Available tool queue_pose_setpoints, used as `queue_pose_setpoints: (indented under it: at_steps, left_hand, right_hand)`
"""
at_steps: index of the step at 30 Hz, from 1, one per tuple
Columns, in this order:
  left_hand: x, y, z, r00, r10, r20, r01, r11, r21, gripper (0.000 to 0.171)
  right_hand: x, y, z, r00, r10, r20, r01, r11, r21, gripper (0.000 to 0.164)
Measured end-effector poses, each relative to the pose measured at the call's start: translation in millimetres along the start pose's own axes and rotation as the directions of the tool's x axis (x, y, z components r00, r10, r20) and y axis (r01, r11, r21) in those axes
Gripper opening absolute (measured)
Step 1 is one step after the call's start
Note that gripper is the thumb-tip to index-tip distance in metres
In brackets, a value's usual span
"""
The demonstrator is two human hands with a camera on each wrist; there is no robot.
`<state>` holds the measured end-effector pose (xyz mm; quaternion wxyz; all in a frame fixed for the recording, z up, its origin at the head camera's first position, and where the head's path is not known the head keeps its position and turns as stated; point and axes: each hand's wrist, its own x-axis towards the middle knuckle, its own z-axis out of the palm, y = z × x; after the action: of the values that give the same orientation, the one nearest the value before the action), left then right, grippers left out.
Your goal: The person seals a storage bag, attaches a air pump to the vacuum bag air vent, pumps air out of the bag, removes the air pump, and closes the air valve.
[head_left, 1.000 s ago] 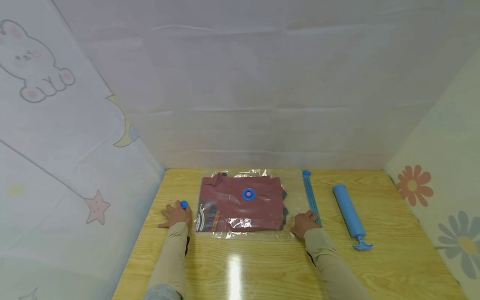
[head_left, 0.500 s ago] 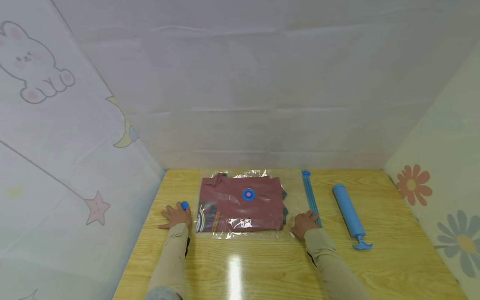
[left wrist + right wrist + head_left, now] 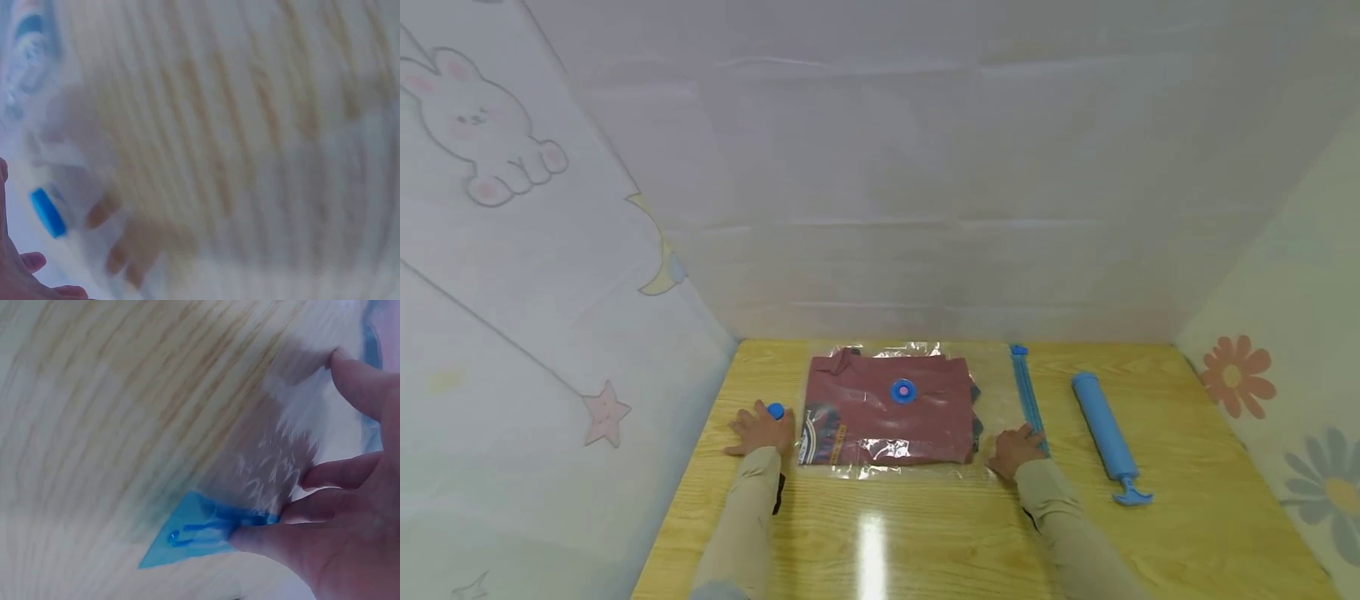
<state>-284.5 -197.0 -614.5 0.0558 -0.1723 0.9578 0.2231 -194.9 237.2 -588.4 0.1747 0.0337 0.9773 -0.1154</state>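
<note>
A clear plastic vacuum bag [image 3: 992, 392] lies flat on the wooden table, with a folded dark-red garment [image 3: 857, 400] inside. A round blue valve [image 3: 903, 391] sits on the bag's upper face. My left hand [image 3: 761, 431] rests on the table beyond the bag's left end, fingers spread. Close to its fingertips is a small round blue cap [image 3: 48, 212], apart from the bag. My right hand [image 3: 1018, 450] rests on the bag's near right corner, its fingertips [image 3: 240, 537] touching the blue zip strip [image 3: 194, 531]. Both hands' fingers look fairly straight.
A blue hand pump [image 3: 1105, 425] with a T-shaped handle lies to the right of the bag. The table [image 3: 925, 533] is bounded by a back wall and printed side walls. A blue slider [image 3: 1018, 350] sits at the zip strip's far end.
The head view has shifted slightly, so everything appears a little further right. Both hands, the bag, the cap and the pump keep about the same places on the table.
</note>
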Motion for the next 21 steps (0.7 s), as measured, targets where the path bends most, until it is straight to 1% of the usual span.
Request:
queue_pose_setpoints:
  at_steps: [2, 3, 4, 5, 6, 8, 9, 11, 12, 14, 15, 16, 17, 18, 19, 21]
  left_hand:
    - [-1.6, 5.6, 3.0, 0.998, 0.060, -0.032, -0.059, 0.998, 0.037, 0.078]
    - [-3.4, 9.1, 6.7, 0.993, 0.106, -0.053, -0.102, 0.993, 0.059, 0.078]
    - [-6.1, 13.4, 11.2, 0.984, 0.160, -0.076, -0.154, 0.984, 0.087, 0.078]
    - [-10.1, 18.9, 15.5, 0.970, 0.222, -0.098, -0.211, 0.971, 0.108, 0.077]
    - [-15.6, 25.9, 20.3, 0.952, 0.284, -0.112, -0.268, 0.954, 0.137, 0.076]
    - [-29.2, 42.7, 29.4, 0.911, 0.399, -0.101, -0.382, 0.911, 0.153, 0.072]
    - [-37.2, 52.0, 33.3, 0.885, 0.456, -0.089, -0.439, 0.884, 0.161, 0.070]
    - [-51.1, 70.6, 40.7, 0.831, 0.555, -0.034, -0.544, 0.824, 0.160, 0.066]
    - [-56.6, 79.5, 45.6, 0.804, 0.595, -0.003, -0.586, 0.794, 0.163, 0.064]
    - [-66.0, 95.0, 53.7, 0.759, 0.648, 0.060, -0.648, 0.743, 0.164, 0.063]
    - [-69.9, 101.6, 56.3, 0.744, 0.662, 0.093, -0.668, 0.728, 0.158, 0.062]
    - [-73.0, 106.9, 58.9, 0.735, 0.665, 0.128, -0.678, 0.721, 0.147, 0.062]
    - [-75.3, 111.0, 61.1, 0.730, 0.666, 0.153, -0.684, 0.717, 0.138, 0.061]
    - [-78.3, 114.8, 62.1, 0.733, 0.657, 0.175, -0.679, 0.723, 0.130, 0.060]
    - [-80.4, 117.1, 63.1, 0.737, 0.647, 0.196, -0.673, 0.729, 0.123, 0.060]
    - [-82.0, 118.9, 66.6, 0.744, 0.628, 0.227, -0.662, 0.739, 0.124, 0.059]
  right_hand:
    - [-0.9, 0.4, -2.3, 1.000, -0.029, 0.006, 0.029, 0.999, -0.032, 0.033]
    - [-1.8, 0.3, -4.0, 0.999, -0.045, 0.009, 0.046, 0.998, -0.045, 0.032]
    - [-2.8, 0.4, -5.6, 0.998, -0.060, 0.015, 0.061, 0.996, -0.058, 0.031]
    - [-3.3, 1.4, -6.4, 0.997, -0.066, 0.025, 0.068, 0.996, -0.063, 0.030]
    - [-3.5, 3.1, -6.6, 0.997, -0.075, 0.030, 0.077, 0.994, -0.074, 0.030]
    - [-0.1, 7.2, -6.2, 0.995, -0.092, 0.036, 0.095, 0.991, -0.094, 0.030]
    - [3.6, 10.4, -4.7, 0.995, -0.094, 0.039, 0.098, 0.990, -0.100, 0.030]
    - [16.4, 23.0, 2.6, 0.994, -0.103, 0.032, 0.107, 0.987, -0.117, 0.036]
    - [21.1, 29.2, 2.9, 0.994, -0.101, 0.036, 0.104, 0.989, -0.104, 0.039]
    - [27.1, 41.2, -4.2, 0.993, -0.107, 0.054, 0.109, 0.993, -0.039, 0.046]
    - [28.6, 47.9, -8.9, 0.992, -0.110, 0.062, 0.111, 0.994, -0.008, 0.050]
    - [28.0, 54.1, -15.6, 0.991, -0.116, 0.066, 0.114, 0.993, 0.026, 0.055]
    - [25.1, 57.8, -25.7, 0.990, -0.116, 0.084, 0.110, 0.991, 0.075, 0.053]
    - [21.5, 61.0, -35.6, 0.988, -0.115, 0.099, 0.102, 0.987, 0.125, 0.049]
    - [18.5, 65.7, -43.7, 0.986, -0.130, 0.107, 0.113, 0.983, 0.145, 0.049]
    - [14.2, 77.3, -54.7, 0.985, -0.139, 0.104, 0.122, 0.980, 0.156, 0.045]
